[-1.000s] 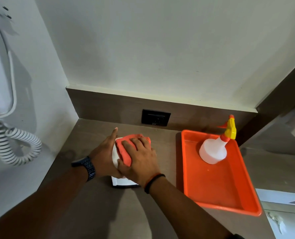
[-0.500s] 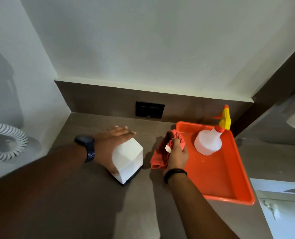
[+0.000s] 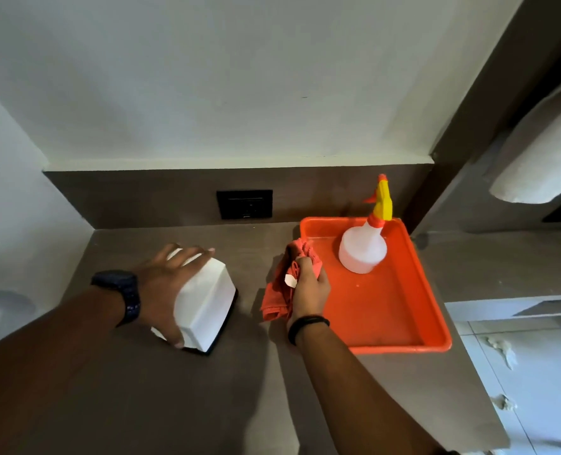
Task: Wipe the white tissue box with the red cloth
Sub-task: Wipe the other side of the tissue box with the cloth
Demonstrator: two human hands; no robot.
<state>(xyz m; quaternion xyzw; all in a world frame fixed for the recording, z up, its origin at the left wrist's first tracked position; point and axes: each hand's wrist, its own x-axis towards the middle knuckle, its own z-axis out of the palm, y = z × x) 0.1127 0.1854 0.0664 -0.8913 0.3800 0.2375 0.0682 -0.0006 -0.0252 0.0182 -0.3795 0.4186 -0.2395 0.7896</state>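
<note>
Looks like a hotel room or bathroom vanity nook. Brown laminate table (image 3: 180, 405) set into a corner, with a matching brown backsplash (image 3: 134, 195) under plain white walls. Black wall socket (image 3: 244, 204) in the backsplash at the far side. White towel or paper roll (image 3: 535, 169) hanging at upper right (blurred, cannot tell which). Orange tray (image 3: 400, 346) with a spray bottle (image 3: 364, 251) at right, so cleaning gear.

Pale wall (image 3: 239, 77), brown counter (image 3: 239, 405), dark backsplash (image 3: 141, 198), black socket (image 3: 244, 204)
</note>
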